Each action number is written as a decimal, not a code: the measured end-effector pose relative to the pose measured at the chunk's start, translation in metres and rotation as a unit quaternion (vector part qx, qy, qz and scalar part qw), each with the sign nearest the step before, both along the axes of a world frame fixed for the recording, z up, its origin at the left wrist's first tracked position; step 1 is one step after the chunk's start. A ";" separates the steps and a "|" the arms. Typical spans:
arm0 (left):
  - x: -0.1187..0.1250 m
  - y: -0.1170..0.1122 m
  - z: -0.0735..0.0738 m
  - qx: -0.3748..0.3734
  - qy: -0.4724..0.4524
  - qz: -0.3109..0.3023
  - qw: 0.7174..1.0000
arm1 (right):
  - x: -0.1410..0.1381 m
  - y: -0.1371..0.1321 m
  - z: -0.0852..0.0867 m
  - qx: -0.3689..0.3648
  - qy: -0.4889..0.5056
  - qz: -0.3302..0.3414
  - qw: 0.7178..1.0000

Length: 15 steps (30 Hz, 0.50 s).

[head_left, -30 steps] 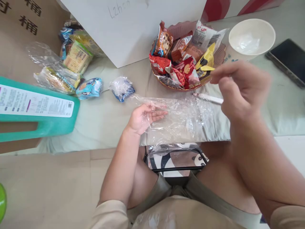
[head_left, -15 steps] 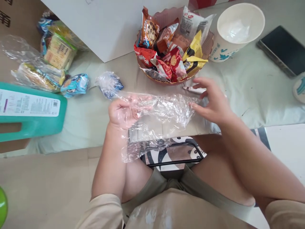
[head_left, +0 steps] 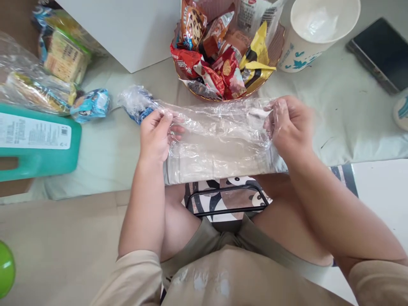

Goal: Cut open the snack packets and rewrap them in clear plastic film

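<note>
A clear, crinkled plastic bag stretches between my two hands above the front edge of the cloth-covered table. My left hand pinches its left end between thumb and fingers. At the other end, my right hand is closed on the plastic, slightly blurred. Just behind the bag stands a pinkish glass bowl holding several wrapped snacks, among them a red packet and a yellow packet. Close beyond my left hand lies a small blue and clear wrapped item.
Right of the bowl are a white paper cup and a dark phone. To the left lie a teal container, a blue packet and a bagged cracker pack. A white box stands behind them.
My right hand, open beside the bag before, has closed on its right end. The bag is now spread wider and flatter. My left hand has turned and pinches its end. The view has shifted slightly.
</note>
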<state>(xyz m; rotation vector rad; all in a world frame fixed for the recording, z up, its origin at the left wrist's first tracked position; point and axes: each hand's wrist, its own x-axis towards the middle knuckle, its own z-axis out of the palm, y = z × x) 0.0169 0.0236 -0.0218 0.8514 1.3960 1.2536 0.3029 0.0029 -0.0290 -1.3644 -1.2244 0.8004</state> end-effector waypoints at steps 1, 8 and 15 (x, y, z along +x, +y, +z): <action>0.000 0.001 -0.001 0.013 0.011 0.012 1.000 | -0.001 0.002 -0.001 0.002 0.000 -0.011 1.000; -0.008 -0.002 0.005 0.072 0.001 0.009 0.997 | -0.003 0.008 0.000 0.005 0.000 -0.070 0.998; -0.010 -0.008 0.007 -0.019 0.004 -0.083 0.996 | 0.000 0.008 -0.007 0.041 -0.036 -0.042 0.998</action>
